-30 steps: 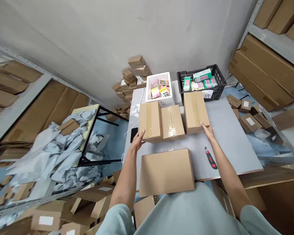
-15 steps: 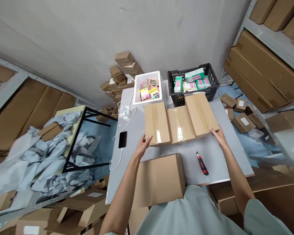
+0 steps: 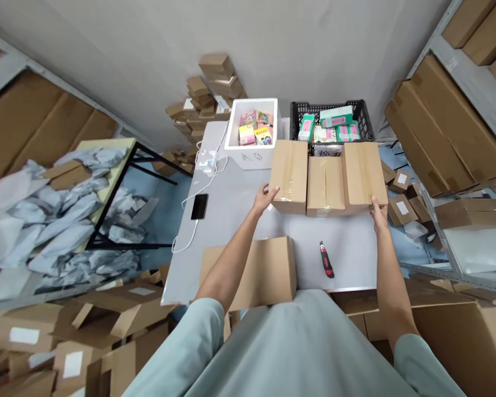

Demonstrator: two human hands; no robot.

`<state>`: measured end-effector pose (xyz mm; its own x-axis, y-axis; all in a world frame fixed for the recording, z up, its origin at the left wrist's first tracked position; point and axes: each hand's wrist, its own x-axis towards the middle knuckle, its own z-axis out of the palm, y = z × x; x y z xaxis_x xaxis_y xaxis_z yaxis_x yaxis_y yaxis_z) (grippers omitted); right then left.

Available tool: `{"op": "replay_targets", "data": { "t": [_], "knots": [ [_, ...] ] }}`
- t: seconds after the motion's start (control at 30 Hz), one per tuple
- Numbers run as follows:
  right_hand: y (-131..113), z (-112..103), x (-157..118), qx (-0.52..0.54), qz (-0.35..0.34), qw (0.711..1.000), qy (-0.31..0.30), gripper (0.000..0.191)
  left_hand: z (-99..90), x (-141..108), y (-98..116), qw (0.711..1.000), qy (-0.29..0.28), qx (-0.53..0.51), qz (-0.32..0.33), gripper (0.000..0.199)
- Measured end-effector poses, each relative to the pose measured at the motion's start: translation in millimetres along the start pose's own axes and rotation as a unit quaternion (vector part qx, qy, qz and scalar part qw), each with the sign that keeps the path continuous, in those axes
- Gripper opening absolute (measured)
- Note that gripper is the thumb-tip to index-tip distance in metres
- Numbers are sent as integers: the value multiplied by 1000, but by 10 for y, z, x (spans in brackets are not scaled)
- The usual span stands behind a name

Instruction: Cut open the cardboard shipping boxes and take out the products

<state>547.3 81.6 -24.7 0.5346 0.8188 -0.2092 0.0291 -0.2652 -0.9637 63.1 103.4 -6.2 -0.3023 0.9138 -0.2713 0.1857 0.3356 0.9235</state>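
Observation:
Three taped cardboard boxes stand side by side on the white table [image 3: 240, 212]: a left box [image 3: 288, 171], a lower middle box [image 3: 325, 184] and a right box [image 3: 364, 171]. My left hand [image 3: 264, 200] presses on the near left corner of the left box, thumb at its top edge. At the other end, my right hand [image 3: 379, 215] grips the near right corner of the right box, thumb on top and fingers down the side. Together my hands clamp the row. A red and black box cutter [image 3: 326, 260] lies in front of the boxes.
Behind the row are a white foam box [image 3: 252, 160] and a black crate [image 3: 366, 124], both with small colourful packets. A larger carton [image 3: 268, 270] sits at the near edge, under my left forearm. A phone [image 3: 199, 207] with its cable lies left. Shelves flank the table.
The row of three boxes has shifted right along the table between my hands and now lies straighter, in front of the crate. The view has tilted slightly. The cutter stays on the table.

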Motion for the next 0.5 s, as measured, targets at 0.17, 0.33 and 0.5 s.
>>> {"op": "replay_targets", "data": {
  "t": [0.17,0.33,0.5],
  "knots": [
    [500,193,-502,-103,-5,995,8,103,-275,-441,-579,996,74,42,20,109],
    [1338,347,-1661,-239,15,966,-101,97,-1175,-1341,-1436,976,140,165,32,115],
    [1651,438,-2312,-336,21,935,-113,55,-2109,-1859,-1964,961,184,180,-106,110]
  ]
}}
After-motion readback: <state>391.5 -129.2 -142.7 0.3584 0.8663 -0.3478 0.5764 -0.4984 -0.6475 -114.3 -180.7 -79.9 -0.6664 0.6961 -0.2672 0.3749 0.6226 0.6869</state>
